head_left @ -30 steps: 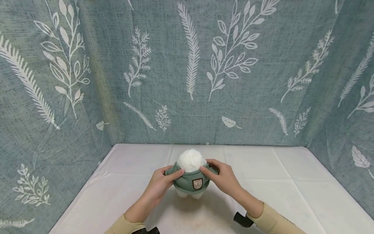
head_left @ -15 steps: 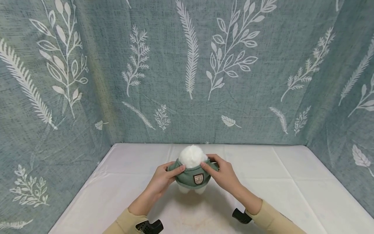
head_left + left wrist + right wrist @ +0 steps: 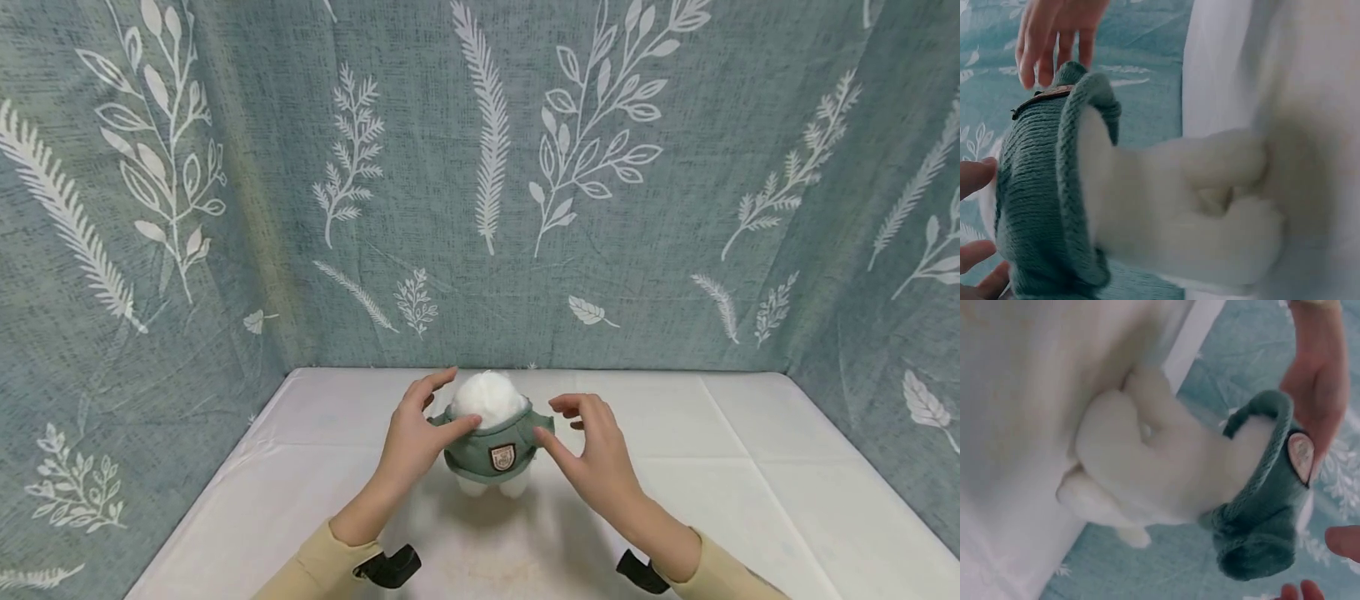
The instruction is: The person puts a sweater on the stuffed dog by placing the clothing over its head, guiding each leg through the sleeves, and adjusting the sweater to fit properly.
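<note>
A white plush toy (image 3: 489, 398) stands on the white-covered table, seen from above in the head view. A green knitted sweater (image 3: 480, 457) with a shield-shaped patch (image 3: 502, 457) sits round its upper body. In the left wrist view the toy's white lower body and legs (image 3: 1166, 206) show below the hem. My left hand (image 3: 412, 433) is at the sweater's left side, thumb over the collar and fingers raised apart from it. On the other side, my right hand (image 3: 596, 446) has its thumb tip close by the sweater's sleeve (image 3: 1257, 556), fingers spread away. Neither hand grips the cloth.
A white cloth (image 3: 720, 500) covers the table. Blue-green curtains (image 3: 420, 167) with white leaf prints rise behind it and along both sides. Black wrist devices (image 3: 390, 567) sit below both hands, by the beige sleeves.
Both hands have let go of the sweater. The left fingers have lifted up beside the toy's head, and the right hand has drawn back to the right. The toy has shifted slightly left.
</note>
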`<move>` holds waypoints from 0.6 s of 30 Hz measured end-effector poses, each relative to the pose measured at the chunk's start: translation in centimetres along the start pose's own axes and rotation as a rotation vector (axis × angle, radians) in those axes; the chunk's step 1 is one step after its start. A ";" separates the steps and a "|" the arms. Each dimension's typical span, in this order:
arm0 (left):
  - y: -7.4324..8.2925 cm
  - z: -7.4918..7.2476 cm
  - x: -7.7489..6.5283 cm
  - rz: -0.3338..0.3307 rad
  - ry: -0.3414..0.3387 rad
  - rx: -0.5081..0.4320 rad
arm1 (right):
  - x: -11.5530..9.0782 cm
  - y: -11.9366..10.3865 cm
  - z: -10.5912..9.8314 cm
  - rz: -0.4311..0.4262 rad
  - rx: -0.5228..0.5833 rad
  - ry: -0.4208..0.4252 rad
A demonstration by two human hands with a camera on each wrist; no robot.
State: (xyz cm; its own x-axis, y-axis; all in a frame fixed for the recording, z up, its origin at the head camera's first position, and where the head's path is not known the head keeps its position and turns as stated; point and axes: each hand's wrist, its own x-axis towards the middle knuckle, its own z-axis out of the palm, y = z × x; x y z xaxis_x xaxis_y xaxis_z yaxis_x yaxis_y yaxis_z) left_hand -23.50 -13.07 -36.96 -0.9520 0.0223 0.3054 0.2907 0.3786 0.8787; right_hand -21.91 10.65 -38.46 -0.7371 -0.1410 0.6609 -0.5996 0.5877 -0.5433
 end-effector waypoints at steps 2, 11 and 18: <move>0.5 0.0 0.4 0.026 0.004 0.021 | -0.4 -0.3 -0.2 -0.008 0.037 -0.005; 1.2 0.2 2.0 0.036 -0.080 -0.003 | -1.6 -1.2 -0.1 0.349 0.366 -0.384; 1.4 0.5 2.3 0.004 -0.184 0.037 | -1.6 -1.0 1.4 0.538 0.574 -0.507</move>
State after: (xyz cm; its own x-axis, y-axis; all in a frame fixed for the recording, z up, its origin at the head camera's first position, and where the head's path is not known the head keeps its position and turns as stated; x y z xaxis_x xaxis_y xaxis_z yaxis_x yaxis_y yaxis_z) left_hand -25.29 -12.06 -35.18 -0.9534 0.1916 0.2331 0.2937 0.4118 0.8627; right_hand -20.59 9.19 -39.66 -0.9271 -0.3745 0.0152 -0.1010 0.2105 -0.9724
